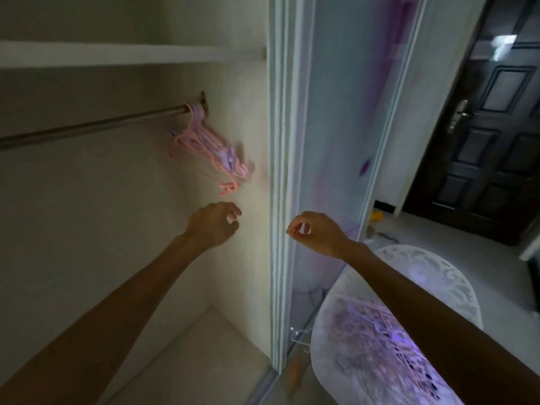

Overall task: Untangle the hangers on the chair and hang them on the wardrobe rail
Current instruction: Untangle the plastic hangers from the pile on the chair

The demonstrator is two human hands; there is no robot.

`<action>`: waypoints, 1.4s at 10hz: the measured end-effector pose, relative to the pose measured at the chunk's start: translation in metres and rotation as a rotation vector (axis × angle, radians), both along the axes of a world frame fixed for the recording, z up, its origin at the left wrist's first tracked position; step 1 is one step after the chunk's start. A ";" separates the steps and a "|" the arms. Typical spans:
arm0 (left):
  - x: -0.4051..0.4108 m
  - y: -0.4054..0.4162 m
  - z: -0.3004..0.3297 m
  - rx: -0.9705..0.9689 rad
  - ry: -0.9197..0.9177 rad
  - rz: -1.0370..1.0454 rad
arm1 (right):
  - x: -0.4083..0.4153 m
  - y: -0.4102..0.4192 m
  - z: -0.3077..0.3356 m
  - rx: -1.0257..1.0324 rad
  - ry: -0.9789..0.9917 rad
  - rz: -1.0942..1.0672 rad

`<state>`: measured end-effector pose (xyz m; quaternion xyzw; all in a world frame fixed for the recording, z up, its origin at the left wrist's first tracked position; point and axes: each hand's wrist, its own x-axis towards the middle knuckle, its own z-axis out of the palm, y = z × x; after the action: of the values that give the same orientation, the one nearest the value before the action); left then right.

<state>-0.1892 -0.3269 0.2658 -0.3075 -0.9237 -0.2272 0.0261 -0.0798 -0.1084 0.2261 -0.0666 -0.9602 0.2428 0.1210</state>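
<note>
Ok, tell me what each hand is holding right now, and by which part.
Nothing. The left hand and the right hand hang loosely curled and empty below the hangers on the rail. More hangers lie on the chair.

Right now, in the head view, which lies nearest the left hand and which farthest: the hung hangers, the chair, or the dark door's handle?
From the left hand:
1. Hung hangers, just above it on the rail's right end.
2. Chair, lower right, beyond the wardrobe's edge.
3. Door handle, far upper right.
</note>
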 end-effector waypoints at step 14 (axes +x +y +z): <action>0.164 0.396 -0.470 -0.416 -1.260 0.281 | 0.136 0.401 -0.442 -0.021 -0.792 -0.314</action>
<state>-0.0251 0.0691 -0.2044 0.0079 -0.8181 -0.1750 -0.5477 0.0561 0.2928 -0.2158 -0.3013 -0.9081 0.1870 -0.2227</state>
